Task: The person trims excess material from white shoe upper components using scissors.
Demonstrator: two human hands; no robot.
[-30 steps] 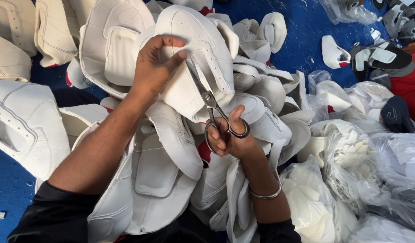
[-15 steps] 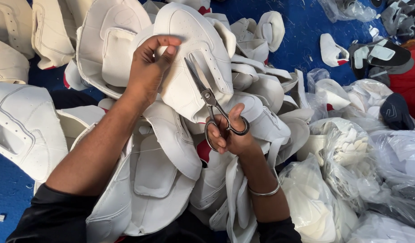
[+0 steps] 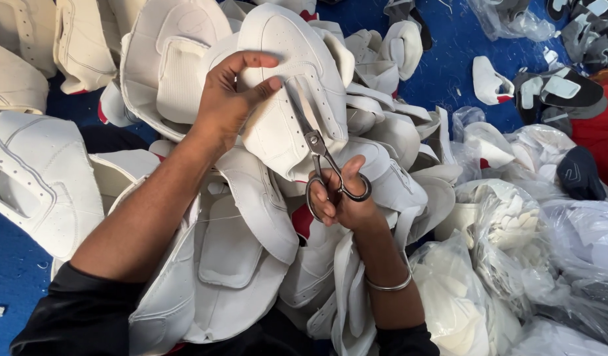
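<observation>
My left hand (image 3: 228, 99) pinches the edge of a white shoe upper (image 3: 287, 112) and holds it up over a heap of similar white pieces. My right hand (image 3: 340, 198) grips the loops of metal scissors (image 3: 314, 142), thumb through one loop. The blades point up and left, their tips lying against the upper just beside my left fingertips. A thin metal bangle (image 3: 386, 285) circles my right wrist.
White shoe uppers (image 3: 40, 178) lie piled all around on a blue floor (image 3: 449, 72). Clear plastic bags (image 3: 567, 250) of white parts fill the right side. Black-and-white shoe pieces (image 3: 561, 89) and a red item (image 3: 600, 132) lie at the far right.
The held upper and both hands have shifted slightly; the scissor blades have drawn closer together along the upper's edge by my left fingers.
</observation>
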